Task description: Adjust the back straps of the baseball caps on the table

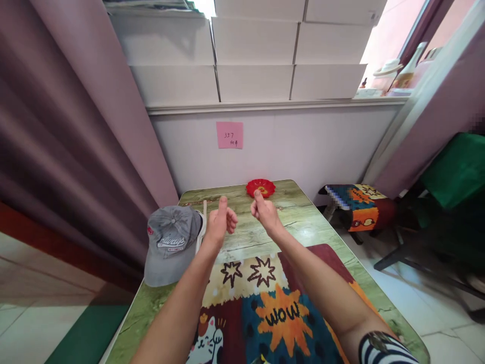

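A: Head view: how do the hands stand?

B: The left hand (221, 222) is closed, fingers loosely curled, thumb raised; the right hand (267, 213) is closed likewise. Both are above the table (303, 215), well apart from each other.

A: And the things nearest them?

B: A red dish (261, 185) lies at the table's far edge, beyond the right hand, whose thumb covers part of its near rim (contact cannot be judged). A grey cap (166, 247) lies left of the left hand; a pale strip (205, 208) behind it is partly hidden and hard to identify.

A: What is cut off?

B: The patterned mat (252, 328) runs out of the lower edge, cropping its white cat; the forearms cover other parts. A striped sleeve (384, 349) on the right arm is likewise cropped.

A: And what is hard to read?

B: On the pink note (229, 135), "357" is legible, the smaller marks below less so. At right, a covered stool (364, 202) is partly pixelated.
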{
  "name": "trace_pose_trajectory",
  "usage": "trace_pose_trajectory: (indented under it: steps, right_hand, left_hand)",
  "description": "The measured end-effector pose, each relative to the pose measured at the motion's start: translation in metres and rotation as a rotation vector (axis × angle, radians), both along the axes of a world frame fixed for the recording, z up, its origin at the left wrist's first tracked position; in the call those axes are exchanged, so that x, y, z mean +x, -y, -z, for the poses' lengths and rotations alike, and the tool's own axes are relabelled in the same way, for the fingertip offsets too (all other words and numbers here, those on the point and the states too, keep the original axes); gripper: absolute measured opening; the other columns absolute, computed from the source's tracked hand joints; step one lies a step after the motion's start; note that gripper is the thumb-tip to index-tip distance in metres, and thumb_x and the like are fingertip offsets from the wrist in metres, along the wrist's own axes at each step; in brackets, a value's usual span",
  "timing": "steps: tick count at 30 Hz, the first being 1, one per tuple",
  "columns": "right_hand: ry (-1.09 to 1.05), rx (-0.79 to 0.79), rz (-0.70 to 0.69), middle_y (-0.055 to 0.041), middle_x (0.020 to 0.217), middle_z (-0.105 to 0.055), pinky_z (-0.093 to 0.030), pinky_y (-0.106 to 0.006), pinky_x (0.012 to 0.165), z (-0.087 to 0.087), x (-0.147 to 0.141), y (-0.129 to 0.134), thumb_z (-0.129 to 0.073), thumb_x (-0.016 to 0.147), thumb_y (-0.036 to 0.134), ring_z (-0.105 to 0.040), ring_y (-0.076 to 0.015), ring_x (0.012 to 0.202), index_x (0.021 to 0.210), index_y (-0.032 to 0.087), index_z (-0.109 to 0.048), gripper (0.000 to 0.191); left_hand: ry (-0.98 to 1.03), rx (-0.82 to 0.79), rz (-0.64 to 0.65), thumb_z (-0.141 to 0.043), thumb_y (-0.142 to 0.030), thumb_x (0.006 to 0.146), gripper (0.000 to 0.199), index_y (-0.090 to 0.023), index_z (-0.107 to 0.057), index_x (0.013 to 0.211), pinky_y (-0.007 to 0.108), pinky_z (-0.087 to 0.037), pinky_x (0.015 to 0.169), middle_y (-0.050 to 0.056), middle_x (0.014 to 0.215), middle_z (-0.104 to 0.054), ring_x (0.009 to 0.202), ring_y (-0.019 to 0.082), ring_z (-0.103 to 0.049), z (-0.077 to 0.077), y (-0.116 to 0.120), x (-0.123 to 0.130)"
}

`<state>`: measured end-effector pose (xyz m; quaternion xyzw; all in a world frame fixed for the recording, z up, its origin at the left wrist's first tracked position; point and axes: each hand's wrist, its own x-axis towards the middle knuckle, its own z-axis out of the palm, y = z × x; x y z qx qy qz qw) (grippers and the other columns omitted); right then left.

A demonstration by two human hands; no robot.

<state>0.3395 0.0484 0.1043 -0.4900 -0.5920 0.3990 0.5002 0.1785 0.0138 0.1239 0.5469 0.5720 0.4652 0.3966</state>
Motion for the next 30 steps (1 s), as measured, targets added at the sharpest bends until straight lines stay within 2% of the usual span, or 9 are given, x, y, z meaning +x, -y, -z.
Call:
trace_pose_trajectory:
  steps: [2,4,9,14,19,27,30]
  right_hand:
    - [-0.004,-0.014,0.032,0.0007,0.043,-0.044,-0.033,-0.025,0.049,-0.016,-0.001,-0.011,-0.019,0.088,0.082,-0.044,-0.0118,0.045,0.049,0.021,-0.05,0.079]
    - [-0.014,-0.036,0.065,0.0006,0.042,-0.043,-0.033,-0.026,0.049,-0.023,-0.001,-0.017,-0.012,0.087,0.083,-0.043,-0.0121,0.044,0.048,0.021,-0.049,0.081]
    - [-0.009,-0.061,0.089,0.0005,0.041,-0.041,-0.032,-0.026,0.049,-0.021,0.006,-0.021,-0.007,0.084,0.085,-0.043,-0.0127,0.043,0.048,0.022,-0.048,0.084]
    - [-0.002,-0.041,0.087,0.0009,0.04,-0.04,-0.03,-0.026,0.048,-0.018,0.01,-0.02,-0.007,0.083,0.086,-0.04,-0.0123,0.042,0.048,0.022,-0.047,0.083]
    - [0.003,-0.046,0.082,0.0005,0.042,-0.042,-0.031,-0.027,0.048,-0.019,0.011,-0.02,-0.009,0.085,0.085,-0.041,-0.0127,0.043,0.05,0.022,-0.049,0.082]
    - [-0.016,-0.044,0.064,0.0011,0.043,-0.042,-0.031,-0.026,0.048,-0.02,0.009,-0.02,-0.012,0.085,0.084,-0.042,-0.0119,0.044,0.051,0.022,-0.047,0.079]
    - [-0.08,0.019,0.028,0.0023,0.047,-0.044,-0.032,-0.025,0.049,-0.012,0.009,-0.013,-0.023,0.088,0.08,-0.042,-0.0111,0.046,0.058,0.021,-0.051,0.072]
  left_hand:
    - [0.116,-0.046,0.019,-0.013,-0.082,0.085,0.082,-0.02,-0.053,0.051,0.026,-0.032,0.04,0.002,0.043,-0.048,0.037,0.012,-0.043,-0.011,-0.008,0.02]
    - [0.138,-0.042,0.006,-0.012,-0.083,0.084,0.084,-0.02,-0.052,0.047,0.026,-0.027,0.038,0.003,0.04,-0.047,0.034,0.01,-0.039,-0.018,-0.014,0.032]
    - [0.09,-0.029,-0.041,-0.01,-0.084,0.083,0.086,-0.02,-0.051,0.043,0.027,-0.024,0.038,0.004,0.036,-0.044,0.032,0.01,-0.034,-0.023,-0.017,0.039]
    - [-0.006,0.033,-0.075,-0.004,-0.081,0.085,0.086,-0.021,-0.051,0.043,0.028,-0.028,0.04,0.005,0.035,-0.045,0.035,0.012,-0.039,-0.021,-0.017,0.036]
    - [-0.058,0.077,-0.055,-0.001,-0.081,0.084,0.088,-0.022,-0.053,0.044,0.028,-0.029,0.041,0.006,0.036,-0.046,0.037,0.013,-0.042,-0.018,-0.018,0.034]
    - [-0.011,0.072,-0.053,-0.005,-0.08,0.086,0.086,-0.021,-0.052,0.044,0.027,-0.029,0.042,0.005,0.037,-0.047,0.037,0.012,-0.042,-0.018,-0.019,0.032]
    - [0.004,0.086,0.006,-0.014,-0.075,0.09,0.08,-0.02,-0.056,0.05,0.027,-0.031,0.044,0.004,0.043,-0.052,0.037,0.012,-0.041,-0.003,-0.013,0.03]
